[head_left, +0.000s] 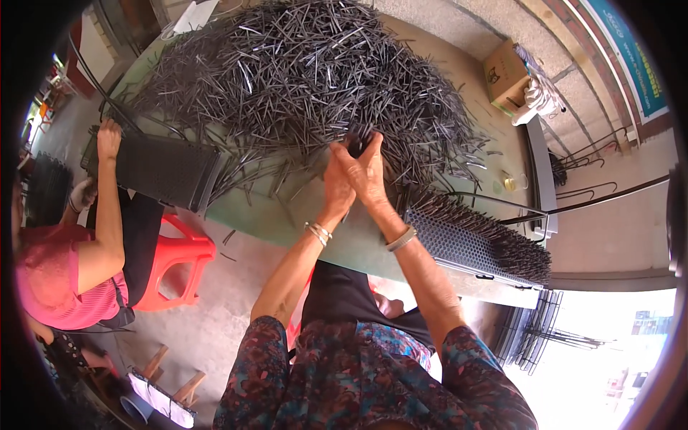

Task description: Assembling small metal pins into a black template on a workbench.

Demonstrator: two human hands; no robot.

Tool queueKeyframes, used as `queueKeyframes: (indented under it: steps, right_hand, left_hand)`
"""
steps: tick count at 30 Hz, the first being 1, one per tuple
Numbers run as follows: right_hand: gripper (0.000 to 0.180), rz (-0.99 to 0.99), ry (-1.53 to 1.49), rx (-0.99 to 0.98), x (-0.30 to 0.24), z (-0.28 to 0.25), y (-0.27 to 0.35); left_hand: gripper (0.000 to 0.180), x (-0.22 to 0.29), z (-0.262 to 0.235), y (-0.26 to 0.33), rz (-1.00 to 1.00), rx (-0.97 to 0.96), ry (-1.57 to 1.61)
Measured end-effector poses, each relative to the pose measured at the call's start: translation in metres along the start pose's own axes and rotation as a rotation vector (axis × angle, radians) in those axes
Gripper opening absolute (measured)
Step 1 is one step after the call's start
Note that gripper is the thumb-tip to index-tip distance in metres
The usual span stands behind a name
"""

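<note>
A workshop, with work done manually.
Black strips [287, 64] lie in a great heap on the table [287, 231], beside a perforated tray [459, 244] bristling with dark rods [502, 236]; a co-worker [57, 265] sits near a dark panel [158, 168], and a red stool [190, 249] stands on the bare grey floor [222, 315].

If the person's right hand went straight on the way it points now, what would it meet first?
Most likely the heap of dark strips, straight ahead of the right hand; the exact depth between them is unclear in this view.
</note>
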State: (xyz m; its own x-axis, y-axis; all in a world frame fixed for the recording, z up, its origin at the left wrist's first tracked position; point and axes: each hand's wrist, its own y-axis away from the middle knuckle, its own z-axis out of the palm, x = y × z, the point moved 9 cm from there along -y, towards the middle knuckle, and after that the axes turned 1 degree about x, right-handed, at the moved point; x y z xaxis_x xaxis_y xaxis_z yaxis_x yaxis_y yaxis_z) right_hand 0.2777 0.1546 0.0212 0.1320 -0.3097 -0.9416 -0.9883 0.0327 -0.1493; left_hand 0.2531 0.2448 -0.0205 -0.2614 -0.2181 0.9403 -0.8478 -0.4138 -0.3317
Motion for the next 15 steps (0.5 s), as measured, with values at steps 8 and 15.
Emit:
queueKeyframes:
  steps: [8,15]
  right_hand:
    - [0.057,0.034,-0.087,0.085,-0.006,-0.006,0.001]
    - [0.025,-0.054,-0.34,0.104,-0.019,-0.005,0.015]
  left_hand:
    - [0.047,-0.016,0.007,0.007,-0.003,-0.138,0.196]
    - [0.039,0.014,0.008,0.004,-0.041,-0.054,0.468]
